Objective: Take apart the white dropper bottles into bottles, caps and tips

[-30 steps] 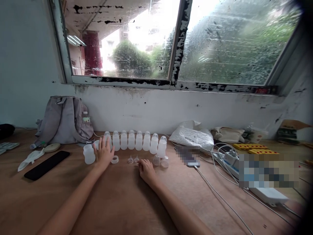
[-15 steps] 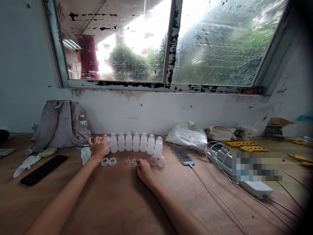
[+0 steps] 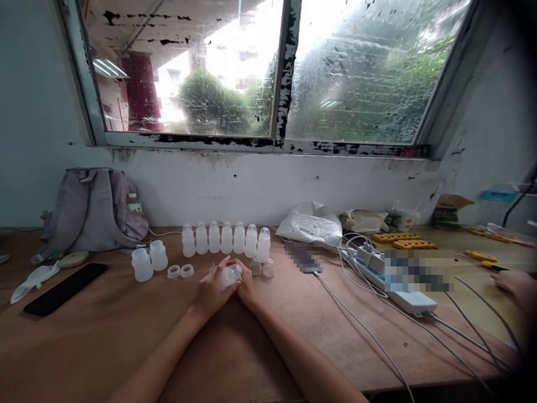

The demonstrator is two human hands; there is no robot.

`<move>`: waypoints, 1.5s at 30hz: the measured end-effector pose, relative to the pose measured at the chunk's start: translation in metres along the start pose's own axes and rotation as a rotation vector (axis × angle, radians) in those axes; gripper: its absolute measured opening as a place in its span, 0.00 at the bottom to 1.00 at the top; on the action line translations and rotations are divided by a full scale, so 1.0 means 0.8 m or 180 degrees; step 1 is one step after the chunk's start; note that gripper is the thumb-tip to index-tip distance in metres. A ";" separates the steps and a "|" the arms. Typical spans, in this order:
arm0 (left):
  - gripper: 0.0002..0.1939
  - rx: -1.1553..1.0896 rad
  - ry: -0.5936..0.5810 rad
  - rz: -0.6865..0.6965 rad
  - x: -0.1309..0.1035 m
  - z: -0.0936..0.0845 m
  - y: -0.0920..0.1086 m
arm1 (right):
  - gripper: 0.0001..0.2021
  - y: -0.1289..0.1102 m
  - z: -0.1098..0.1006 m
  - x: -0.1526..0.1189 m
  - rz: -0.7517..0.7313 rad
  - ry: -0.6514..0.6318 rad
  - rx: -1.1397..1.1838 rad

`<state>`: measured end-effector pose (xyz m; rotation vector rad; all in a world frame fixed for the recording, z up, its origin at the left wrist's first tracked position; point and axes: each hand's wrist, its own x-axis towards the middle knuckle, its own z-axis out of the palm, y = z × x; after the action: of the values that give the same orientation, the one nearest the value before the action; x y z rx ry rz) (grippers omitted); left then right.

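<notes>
My left hand [image 3: 213, 288] and my right hand [image 3: 246, 282] meet at the middle of the wooden table, both closed round a translucent white bottle [image 3: 229, 277]. Behind them several capped bottles [image 3: 226, 239] stand upright in a row. To the left are two uncapped bottles [image 3: 142, 266], side by side, and two white rings [image 3: 180, 271] lying flat. Two clear domed caps [image 3: 267, 270] sit just right of my right hand. Small clear parts next to my left fingers are mostly hidden.
A grey backpack [image 3: 94, 210], a black phone [image 3: 66, 289] and a white cloth lie left. On the right are a silver bag [image 3: 311, 225], a charging phone, a white power strip [image 3: 413, 299] with cables, yellow tools and another person's hand [image 3: 514, 285].
My left hand has come from the left end of the row to the middle with a bottle, and my right hand now meets it there. Another person's hand has appeared at the right.
</notes>
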<state>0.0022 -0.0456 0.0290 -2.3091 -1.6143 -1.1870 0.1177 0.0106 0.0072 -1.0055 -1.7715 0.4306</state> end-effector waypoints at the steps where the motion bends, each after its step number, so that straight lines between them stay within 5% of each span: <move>1: 0.30 0.0055 -0.0049 -0.0147 0.000 0.003 -0.002 | 0.18 0.000 -0.001 0.002 0.0241 0.0102 0.0325; 4: 0.25 0.0316 -0.0246 -0.0389 0.000 0.009 -0.015 | 0.26 -0.003 -0.008 0.009 0.0796 0.0448 0.0712; 9: 0.21 0.0549 -0.0359 -0.0432 -0.002 0.010 -0.030 | 0.19 -0.018 -0.023 0.010 0.0157 0.0248 -0.0238; 14: 0.20 0.0585 -0.0498 -0.0258 -0.004 0.010 -0.024 | 0.16 -0.022 -0.029 0.012 0.0165 0.0256 -0.0935; 26: 0.23 -0.0916 -0.0800 -0.0550 0.001 -0.001 0.003 | 0.17 -0.017 -0.049 0.018 -0.0395 0.0470 -0.0473; 30: 0.18 -0.2141 -0.1419 -0.0704 0.009 -0.010 -0.002 | 0.17 -0.018 -0.050 0.015 -0.0579 0.0539 -0.0181; 36: 0.19 -0.3855 -0.3002 -0.1550 0.006 -0.027 -0.021 | 0.16 -0.025 -0.044 0.010 -0.0676 0.0364 -0.0065; 45: 0.20 -0.5145 -0.3936 -0.1559 0.003 -0.023 -0.048 | 0.15 -0.038 -0.041 0.002 -0.0653 0.0296 0.0142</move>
<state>-0.0397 -0.0358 0.0300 -4.5748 -1.6474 -1.5587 0.1333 -0.0110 0.0430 -0.7905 -1.7525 0.2887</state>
